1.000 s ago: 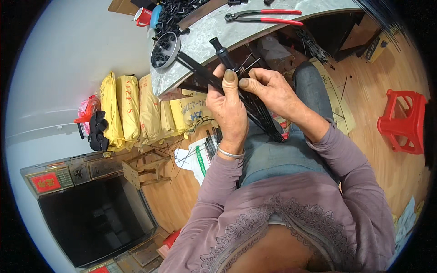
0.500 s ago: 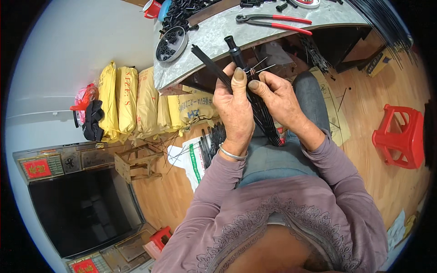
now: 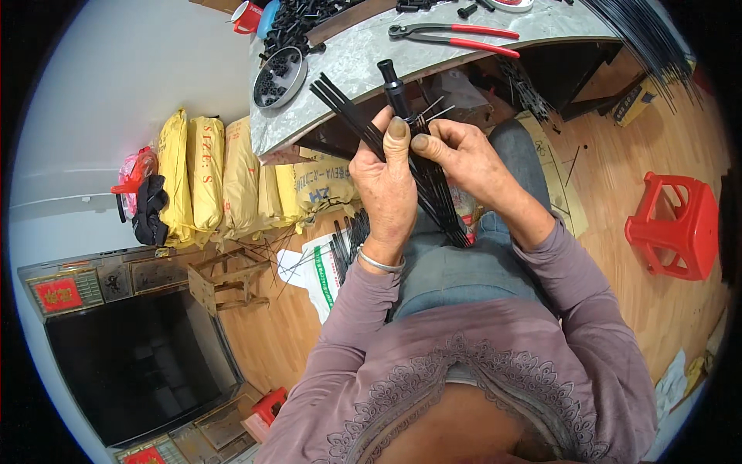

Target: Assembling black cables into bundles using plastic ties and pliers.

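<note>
My left hand (image 3: 389,182) is closed around a black plastic umbrella runner (image 3: 396,91) and a bundle of thin black umbrella ribs (image 3: 340,104). The runner stands tilted, its flanged end pointing up toward the table, while the ribs slant beside it and run down between my hands to my lap. Thumb and fingers of my right hand (image 3: 471,158) are pinched together at the runner's lower end. Short, thin metal rod ends stick out there. What lies between the right fingertips is mostly hidden.
On the grey table (image 3: 348,66) lie red-handled pincers (image 3: 456,37), a round dish (image 3: 280,77) of small black parts and a heap of black pieces (image 3: 297,27). Long black rods (image 3: 645,42) overhang its right end. A red stool (image 3: 674,224) stands right; yellow sacks (image 3: 207,174) line the left wall.
The rib ends above my left hand have spread slightly apart. Both hands remain at the runner's lower end. The whole view has shifted a little.
</note>
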`<state>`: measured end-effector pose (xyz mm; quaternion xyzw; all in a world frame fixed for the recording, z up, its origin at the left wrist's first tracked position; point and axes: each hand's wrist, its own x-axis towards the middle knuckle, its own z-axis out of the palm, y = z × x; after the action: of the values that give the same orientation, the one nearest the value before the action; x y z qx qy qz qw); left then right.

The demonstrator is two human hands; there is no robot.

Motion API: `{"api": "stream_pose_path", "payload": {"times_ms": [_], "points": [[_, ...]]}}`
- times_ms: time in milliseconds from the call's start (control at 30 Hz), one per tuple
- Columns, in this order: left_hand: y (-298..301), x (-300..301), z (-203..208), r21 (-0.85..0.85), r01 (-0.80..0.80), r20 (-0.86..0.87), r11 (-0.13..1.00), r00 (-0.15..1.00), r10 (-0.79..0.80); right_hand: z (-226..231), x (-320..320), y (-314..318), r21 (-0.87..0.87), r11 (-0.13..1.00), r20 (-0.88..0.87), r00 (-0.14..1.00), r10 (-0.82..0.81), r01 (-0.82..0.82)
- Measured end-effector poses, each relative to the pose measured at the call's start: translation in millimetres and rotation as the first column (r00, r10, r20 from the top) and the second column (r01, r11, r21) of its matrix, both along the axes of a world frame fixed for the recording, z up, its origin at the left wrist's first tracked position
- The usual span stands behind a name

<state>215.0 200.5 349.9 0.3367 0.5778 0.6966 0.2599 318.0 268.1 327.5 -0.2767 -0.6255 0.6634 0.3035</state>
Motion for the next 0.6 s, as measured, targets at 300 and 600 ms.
{"api": "stream_pose_path", "payload": {"times_ms": [300,600], "points": [[0.3,-14.1,15.9,-0.063,0.130,-0.112,0.990,0.984,-0.136,5.6,0.5,2.9,0.160,0.984,0.045,0.995,-0.084,0.076],[0.1,-16.0,9.8,0.024,0.168,0.012,0.985,0.986,-0.168,5.0,3.1,16.3,-0.302,0.926,-0.114,0.972,0.203,-0.229]]}}
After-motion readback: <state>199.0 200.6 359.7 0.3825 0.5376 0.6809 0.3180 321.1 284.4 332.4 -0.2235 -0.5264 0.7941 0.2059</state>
